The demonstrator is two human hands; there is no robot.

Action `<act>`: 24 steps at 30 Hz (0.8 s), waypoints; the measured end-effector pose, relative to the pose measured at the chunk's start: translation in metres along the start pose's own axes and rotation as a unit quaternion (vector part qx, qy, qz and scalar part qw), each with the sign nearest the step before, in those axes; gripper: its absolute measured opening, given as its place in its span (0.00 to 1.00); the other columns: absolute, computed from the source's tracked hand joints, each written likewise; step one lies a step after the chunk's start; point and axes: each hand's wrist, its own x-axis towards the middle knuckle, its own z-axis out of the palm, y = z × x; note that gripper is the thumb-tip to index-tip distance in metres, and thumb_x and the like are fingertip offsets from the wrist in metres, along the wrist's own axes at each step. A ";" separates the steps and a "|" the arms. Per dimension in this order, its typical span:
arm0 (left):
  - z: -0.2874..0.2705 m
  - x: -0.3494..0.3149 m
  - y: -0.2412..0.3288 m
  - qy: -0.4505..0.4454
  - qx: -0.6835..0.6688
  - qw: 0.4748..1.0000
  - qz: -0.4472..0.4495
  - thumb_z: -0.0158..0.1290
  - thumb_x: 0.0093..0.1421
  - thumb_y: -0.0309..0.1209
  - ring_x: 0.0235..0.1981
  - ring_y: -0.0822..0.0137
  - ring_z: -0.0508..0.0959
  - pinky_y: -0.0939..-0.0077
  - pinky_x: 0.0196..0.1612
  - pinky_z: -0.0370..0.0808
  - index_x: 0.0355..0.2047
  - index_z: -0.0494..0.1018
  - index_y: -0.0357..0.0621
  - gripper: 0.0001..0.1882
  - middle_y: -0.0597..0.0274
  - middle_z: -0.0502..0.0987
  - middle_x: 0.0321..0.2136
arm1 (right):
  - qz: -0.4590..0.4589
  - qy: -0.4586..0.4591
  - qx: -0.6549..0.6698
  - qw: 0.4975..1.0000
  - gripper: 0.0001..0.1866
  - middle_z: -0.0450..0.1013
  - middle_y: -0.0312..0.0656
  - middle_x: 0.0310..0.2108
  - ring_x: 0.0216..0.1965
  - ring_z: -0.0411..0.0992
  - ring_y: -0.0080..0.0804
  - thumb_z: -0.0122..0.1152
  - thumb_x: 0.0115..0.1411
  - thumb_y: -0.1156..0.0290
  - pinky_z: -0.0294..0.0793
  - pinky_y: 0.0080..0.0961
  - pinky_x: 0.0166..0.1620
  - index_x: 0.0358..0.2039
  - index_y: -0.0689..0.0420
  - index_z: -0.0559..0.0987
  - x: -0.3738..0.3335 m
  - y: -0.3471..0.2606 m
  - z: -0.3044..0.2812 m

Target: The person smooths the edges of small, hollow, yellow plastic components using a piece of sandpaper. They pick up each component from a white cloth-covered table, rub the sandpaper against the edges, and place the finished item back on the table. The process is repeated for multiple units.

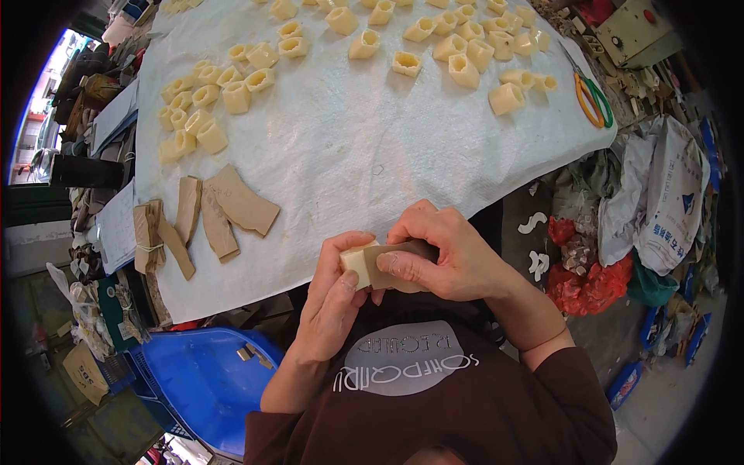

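Just past the table's near edge, my left hand (325, 302) grips a cream-yellow block (357, 267) between thumb and fingers. My right hand (457, 260) pinches a folded grey-brown strip of sandpaper (374, 267) and presses it against the block's right side. Thumb and fingers of both hands are closed. Which face of the block the strip's hidden part touches, I cannot tell. More brown sandpaper strips (236, 203) lie on the white-covered table to the left, one bundle (147, 236) tied with string.
Several hollow cream-yellow pieces (236, 98) stand across the far half of the white sheet (333, 163). Scissors (593, 101) with orange and green handles lie at its right edge. A blue basin (209, 372) sits low on the left; plastic bags (593, 283) are piled on the right.
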 end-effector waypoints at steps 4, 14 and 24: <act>0.000 0.000 0.000 -0.008 0.013 1.000 0.002 0.36 0.60 0.33 0.34 0.71 0.64 0.77 0.38 0.64 0.52 0.52 0.37 0.21 0.57 0.65 0.38 | 0.004 -0.001 0.010 1.000 0.10 0.69 0.41 0.19 0.23 0.65 0.31 0.60 0.51 0.66 0.62 0.25 0.29 0.24 0.60 0.73 0.001 0.000 -0.001; -0.002 -0.002 -0.004 0.005 0.088 0.996 0.023 0.37 0.59 0.35 0.35 0.70 0.65 0.76 0.37 0.64 0.52 0.51 0.36 0.22 0.55 0.65 0.39 | 0.005 -0.010 -0.001 1.000 0.09 0.68 0.36 0.21 0.26 0.64 0.30 0.61 0.50 0.68 0.61 0.25 0.32 0.25 0.59 0.73 -0.002 0.002 -0.003; 0.009 0.000 -0.005 0.043 0.225 0.972 0.046 0.36 0.60 0.38 0.32 0.73 0.65 0.80 0.34 0.64 0.52 0.50 0.35 0.25 0.57 0.64 0.38 | -0.107 0.032 -0.102 0.989 0.08 0.68 0.35 0.29 0.34 0.64 0.32 0.63 0.45 0.71 0.57 0.28 0.44 0.25 0.55 0.72 0.000 0.006 -0.004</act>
